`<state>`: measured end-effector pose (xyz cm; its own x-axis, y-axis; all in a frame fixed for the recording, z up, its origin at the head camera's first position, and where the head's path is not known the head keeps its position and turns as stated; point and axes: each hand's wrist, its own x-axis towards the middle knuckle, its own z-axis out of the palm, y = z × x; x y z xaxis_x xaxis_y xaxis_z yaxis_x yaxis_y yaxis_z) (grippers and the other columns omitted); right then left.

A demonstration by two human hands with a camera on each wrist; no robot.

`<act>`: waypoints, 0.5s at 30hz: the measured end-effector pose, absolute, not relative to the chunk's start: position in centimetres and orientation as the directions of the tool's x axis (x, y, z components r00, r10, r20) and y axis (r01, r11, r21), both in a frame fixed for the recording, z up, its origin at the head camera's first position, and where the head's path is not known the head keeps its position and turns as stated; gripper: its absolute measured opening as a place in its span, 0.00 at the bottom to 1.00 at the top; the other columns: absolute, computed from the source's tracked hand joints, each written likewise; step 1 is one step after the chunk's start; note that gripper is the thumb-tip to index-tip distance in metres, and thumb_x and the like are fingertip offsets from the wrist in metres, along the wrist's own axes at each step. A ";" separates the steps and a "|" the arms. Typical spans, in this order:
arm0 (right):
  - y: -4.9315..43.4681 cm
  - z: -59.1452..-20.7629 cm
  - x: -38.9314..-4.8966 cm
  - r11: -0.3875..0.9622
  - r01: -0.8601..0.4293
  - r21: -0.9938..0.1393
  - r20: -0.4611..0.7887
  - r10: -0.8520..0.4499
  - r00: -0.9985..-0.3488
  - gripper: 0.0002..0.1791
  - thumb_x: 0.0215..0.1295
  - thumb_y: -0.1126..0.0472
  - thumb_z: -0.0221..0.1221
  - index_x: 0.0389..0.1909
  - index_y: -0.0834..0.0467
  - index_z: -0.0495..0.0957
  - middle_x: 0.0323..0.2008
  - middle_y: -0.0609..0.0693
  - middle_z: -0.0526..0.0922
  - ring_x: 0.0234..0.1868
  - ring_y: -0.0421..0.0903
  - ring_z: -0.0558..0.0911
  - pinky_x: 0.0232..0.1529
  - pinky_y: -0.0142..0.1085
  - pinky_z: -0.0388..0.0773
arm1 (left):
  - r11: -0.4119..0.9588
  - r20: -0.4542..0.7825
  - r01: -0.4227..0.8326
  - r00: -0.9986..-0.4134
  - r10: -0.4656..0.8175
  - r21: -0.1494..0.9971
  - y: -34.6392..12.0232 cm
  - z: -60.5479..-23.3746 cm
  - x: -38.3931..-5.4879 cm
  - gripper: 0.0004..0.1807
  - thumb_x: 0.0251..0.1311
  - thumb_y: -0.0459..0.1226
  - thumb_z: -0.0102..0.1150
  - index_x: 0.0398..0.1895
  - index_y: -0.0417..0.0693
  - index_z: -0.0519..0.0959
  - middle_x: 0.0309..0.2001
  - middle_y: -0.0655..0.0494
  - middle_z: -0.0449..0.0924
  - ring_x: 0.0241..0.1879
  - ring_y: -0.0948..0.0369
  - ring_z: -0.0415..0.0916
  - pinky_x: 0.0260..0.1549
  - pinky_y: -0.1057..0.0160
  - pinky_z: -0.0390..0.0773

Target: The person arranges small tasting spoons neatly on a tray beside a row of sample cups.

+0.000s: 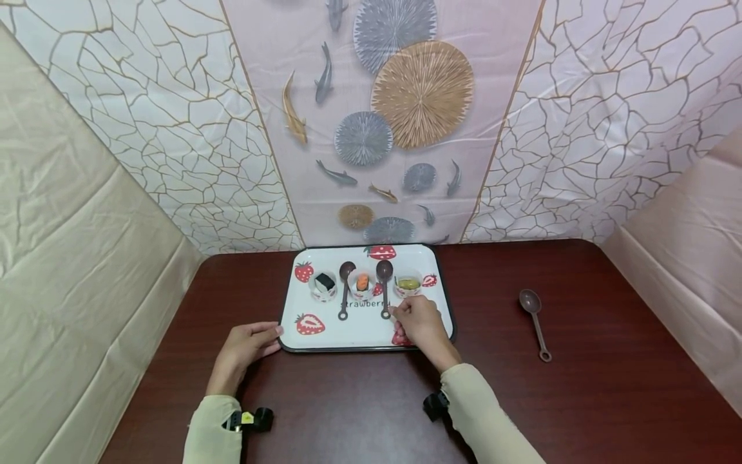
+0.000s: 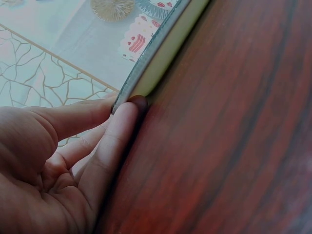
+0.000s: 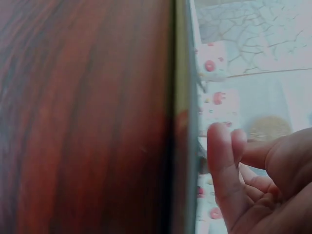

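Best judged: straighten dark-brown, plastic-looking, long-handled spoon (image 1: 384,274), right of centre on white, dark-rimmed, strawberry-printed tray (image 1: 348,338), with light nudges from right hand (image 1: 422,324), curled beside its ring end; cannot tell if grasping it. Steady tray with left hand (image 1: 248,348), pinching its near-left edge. Avoid knocking pale round cup (image 1: 408,294), toward tray's right side.

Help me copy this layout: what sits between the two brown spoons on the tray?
In the head view: a small cup holding an orange sushi piece, plus printed lettering.
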<state>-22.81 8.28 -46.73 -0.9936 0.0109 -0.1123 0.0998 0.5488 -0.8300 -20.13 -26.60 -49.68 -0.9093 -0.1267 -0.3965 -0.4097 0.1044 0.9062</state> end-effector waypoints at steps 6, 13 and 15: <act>9.5 -44.5 -21.8 0.655 -0.002 -0.756 -0.011 -0.016 -1.000 0.13 0.75 0.56 0.65 0.33 0.60 0.88 0.21 0.50 0.85 0.17 0.40 0.76 0.22 0.32 0.72 | 0.102 -0.396 -0.410 -0.909 -0.132 0.906 -26.8 -49.5 -20.2 0.28 0.71 0.36 0.69 0.67 0.27 0.76 0.57 0.39 0.82 0.38 0.66 0.86 0.42 0.64 0.91; 12.3 -42.1 -19.7 0.668 -0.087 -0.739 0.067 -0.055 -0.996 0.10 0.75 0.56 0.65 0.35 0.57 0.87 0.19 0.47 0.77 0.20 0.43 0.72 0.23 0.35 0.68 | 0.088 -0.387 -0.398 -0.914 -0.122 0.913 -26.8 -49.7 -20.0 0.27 0.71 0.34 0.68 0.67 0.27 0.76 0.55 0.40 0.83 0.38 0.65 0.86 0.42 0.65 0.90; 13.3 -41.4 -19.0 0.671 -0.095 -0.735 0.082 -0.051 -0.995 0.09 0.76 0.56 0.64 0.36 0.56 0.86 0.21 0.46 0.79 0.21 0.43 0.74 0.22 0.34 0.70 | 0.087 -0.384 -0.395 -0.916 -0.120 0.915 -26.7 -49.7 -19.9 0.26 0.71 0.34 0.68 0.67 0.26 0.76 0.55 0.41 0.83 0.38 0.66 0.86 0.42 0.65 0.90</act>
<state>-18.96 13.32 -41.38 -0.9953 -0.0513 0.0819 -0.0951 0.6709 -0.7354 -19.94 -26.74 -49.73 -0.9156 -0.1201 -0.3837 -0.3947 0.0873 0.9146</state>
